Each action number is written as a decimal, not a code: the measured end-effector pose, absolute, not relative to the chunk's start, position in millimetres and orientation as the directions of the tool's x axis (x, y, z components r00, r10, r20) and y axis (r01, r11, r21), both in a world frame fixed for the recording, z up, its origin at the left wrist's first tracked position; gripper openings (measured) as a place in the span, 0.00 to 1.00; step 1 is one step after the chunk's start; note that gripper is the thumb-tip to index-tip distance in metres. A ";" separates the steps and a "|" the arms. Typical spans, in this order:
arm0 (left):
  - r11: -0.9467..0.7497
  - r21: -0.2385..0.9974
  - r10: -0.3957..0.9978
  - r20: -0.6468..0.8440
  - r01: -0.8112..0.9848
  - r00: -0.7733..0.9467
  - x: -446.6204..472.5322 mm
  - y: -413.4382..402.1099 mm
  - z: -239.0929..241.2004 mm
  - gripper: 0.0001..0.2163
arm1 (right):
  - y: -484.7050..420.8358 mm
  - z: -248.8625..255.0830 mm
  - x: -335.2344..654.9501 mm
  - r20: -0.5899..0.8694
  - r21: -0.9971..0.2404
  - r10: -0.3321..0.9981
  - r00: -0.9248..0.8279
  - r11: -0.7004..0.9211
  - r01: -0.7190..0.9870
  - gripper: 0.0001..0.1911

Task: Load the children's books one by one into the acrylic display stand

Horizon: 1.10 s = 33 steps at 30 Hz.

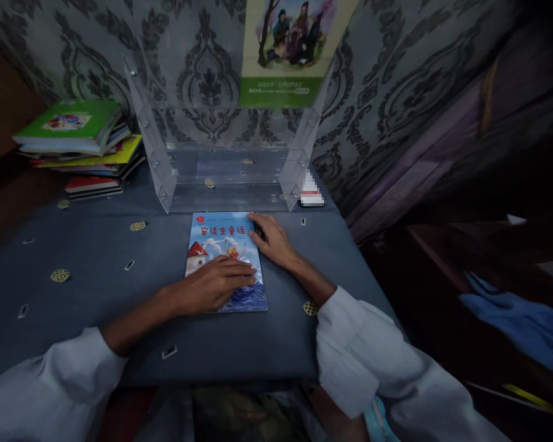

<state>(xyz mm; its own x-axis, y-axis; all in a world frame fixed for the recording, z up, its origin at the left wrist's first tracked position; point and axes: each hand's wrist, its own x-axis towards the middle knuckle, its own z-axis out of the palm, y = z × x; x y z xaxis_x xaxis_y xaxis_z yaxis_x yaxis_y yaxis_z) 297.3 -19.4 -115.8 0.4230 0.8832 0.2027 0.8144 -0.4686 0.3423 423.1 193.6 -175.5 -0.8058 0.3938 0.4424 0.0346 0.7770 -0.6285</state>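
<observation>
Remotely, I see the left hand (219, 284) flat on the book (222, 238), fingers extended; the right hand (276, 242), thumb apart, meets its long right edge.

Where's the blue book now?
In the head view, the blue book lies mid-picture on the table, in front of the clear stand, under the left hand, the right hand at its right edge.

Andersen's Fairy Tales book (221, 242) as reference: left hand (219, 282) lies over its lower half, right hand (274, 239) crowds its upper right corner. Clear acrylic rack (151, 141) just behind it bars the way back. Left of it, open bench (101, 245) up to book stack (78, 144), behind-left. Free strip in front, between forearms (141, 313).
</observation>
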 end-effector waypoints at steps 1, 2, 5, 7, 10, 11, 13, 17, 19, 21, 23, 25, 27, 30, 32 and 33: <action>-0.445 0.345 0.894 0.213 0.826 0.393 290.1 -15.9 -117.1 0.18 | 193.9 -175.9 423.1 0.445 -0.623 0.388 -0.807 0.781 0.033 0.22; -0.420 0.346 0.905 0.224 0.839 0.361 281.8 -12.2 -118.3 0.17 | 194.3 -176.3 423.1 0.445 -0.619 0.384 -0.809 0.785 0.032 0.22; -0.327 0.329 0.937 0.238 0.886 0.257 250.3 -0.9 -121.4 0.17 | 195.2 -177.2 422.8 0.449 -0.607 0.376 -0.810 0.794 0.032 0.22; -0.258 0.313 0.951 0.249 0.914 0.184 225.6 5.3 -123.8 0.18 | 195.3 -177.7 422.6 0.447 -0.596 0.369 -0.815 0.802 0.037 0.22; -0.137 0.316 0.963 0.263 0.939 0.052 191.7 10.5 -129.1 0.19 | 193.9 -176.9 423.1 0.435 -0.576 0.360 -0.825 0.816 0.053 0.22; -0.108 0.330 0.963 0.268 0.938 0.017 183.2 11.2 -131.1 0.19 | 193.0 -175.9 423.4 0.429 -0.565 0.359 -0.829 0.823 0.064 0.21; -0.074 0.368 0.960 0.277 0.927 -0.034 172.1 11.5 -135.3 0.19 | 190.7 -172.1 423.3 0.414 -0.531 0.358 -0.837 0.842 0.098 0.21; -0.056 0.419 0.950 0.301 0.906 -0.081 168.0 12.1 -142.4 0.20 | 180.6 -158.7 413.7 0.376 -0.460 0.337 -0.863 0.876 0.142 0.19; -0.060 0.427 0.946 0.313 0.902 -0.086 169.0 12.8 -145.0 0.20 | 170.8 -151.2 402.4 0.345 -0.459 0.309 -0.886 0.879 0.128 0.18; -0.066 0.434 0.944 0.320 0.898 -0.085 169.2 13.1 -147.2 0.20 | 156.5 -144.7 388.7 0.304 -0.462 0.262 -0.916 0.881 0.099 0.17; -0.071 0.439 0.941 0.327 0.896 -0.086 168.5 13.1 -149.2 0.20 | 138.5 -139.8 376.0 0.271 -0.434 0.193 -0.943 0.899 0.059 0.18; -0.080 0.440 0.937 0.340 0.894 -0.083 167.4 13.2 -151.0 0.20 | 118.5 -136.8 367.4 0.253 -0.377 0.119 -0.960 0.926 0.015 0.20; -0.098 0.440 0.934 0.351 0.892 -0.071 166.5 13.5 -152.3 0.19 | 99.2 -135.6 364.5 0.241 -0.320 0.053 -0.969 0.947 -0.028 0.21; -0.117 0.442 0.929 0.365 0.889 -0.060 166.2 14.3 -153.0 0.19 | 76.2 -136.9 369.1 0.231 -0.282 -0.021 -0.973 0.955 -0.088 0.22; -0.121 0.442 0.926 0.372 0.889 -0.059 166.7 14.5 -152.7 0.19 | 65.5 -138.8 375.4 0.225 -0.283 -0.050 -0.973 0.952 -0.114 0.22; -0.123 0.441 0.926 0.374 0.889 -0.058 167.0 14.4 -152.4 0.18 | 61.3 -139.6 378.8 0.223 -0.286 -0.060 -0.973 0.950 -0.124 0.23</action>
